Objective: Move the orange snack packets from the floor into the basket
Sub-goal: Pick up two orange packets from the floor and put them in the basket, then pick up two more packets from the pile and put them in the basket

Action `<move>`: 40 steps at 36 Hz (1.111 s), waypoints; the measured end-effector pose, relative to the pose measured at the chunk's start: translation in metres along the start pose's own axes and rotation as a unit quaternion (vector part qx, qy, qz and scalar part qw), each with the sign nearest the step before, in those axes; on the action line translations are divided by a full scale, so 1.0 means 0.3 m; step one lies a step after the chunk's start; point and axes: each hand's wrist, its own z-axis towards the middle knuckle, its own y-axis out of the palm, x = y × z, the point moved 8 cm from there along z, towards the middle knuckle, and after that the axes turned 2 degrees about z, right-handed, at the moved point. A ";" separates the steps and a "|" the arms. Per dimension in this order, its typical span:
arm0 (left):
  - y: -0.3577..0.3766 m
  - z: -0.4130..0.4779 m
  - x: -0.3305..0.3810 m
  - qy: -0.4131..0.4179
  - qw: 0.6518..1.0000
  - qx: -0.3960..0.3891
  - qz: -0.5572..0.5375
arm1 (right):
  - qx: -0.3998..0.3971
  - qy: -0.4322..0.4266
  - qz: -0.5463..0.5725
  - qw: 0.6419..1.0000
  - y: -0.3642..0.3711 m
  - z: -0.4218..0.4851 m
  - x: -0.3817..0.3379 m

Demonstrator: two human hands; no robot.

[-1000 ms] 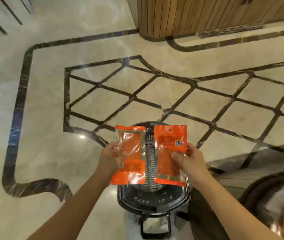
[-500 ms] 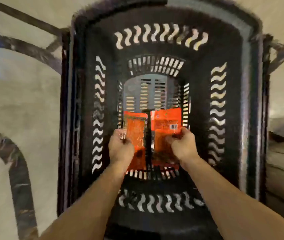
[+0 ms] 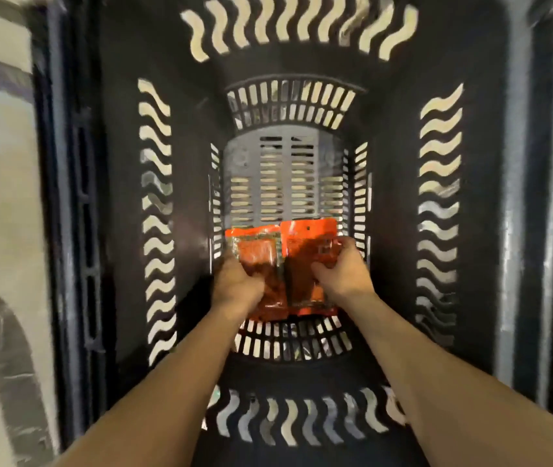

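The black basket [image 3: 399, 203] fills the view, its one slatted floor panel far below the rim. Both arms reach deep inside, so the packets can be laid flat, I judge, not dropped. Two orange packets sit side by side at the near end of that floor panel — the left packet [image 3: 257, 254] pinched under the left hand [image 3: 238, 288], the right packet [image 3: 312, 247] under the right hand [image 3: 345, 274]. Each hand's fingers are curled closed on its own packet; whether the packets touch the floor panel, I cannot tell.

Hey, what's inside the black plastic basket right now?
Two orange snack packets side by side near the slatted bottom, left hand and right hand on them. The floor beneath them is hidden.
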 end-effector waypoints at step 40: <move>-2.424 -2.949 0.286 0.127 0.824 0.529 0.156 | 0.087 -0.759 -0.440 0.472 -0.630 -3.192 -2.205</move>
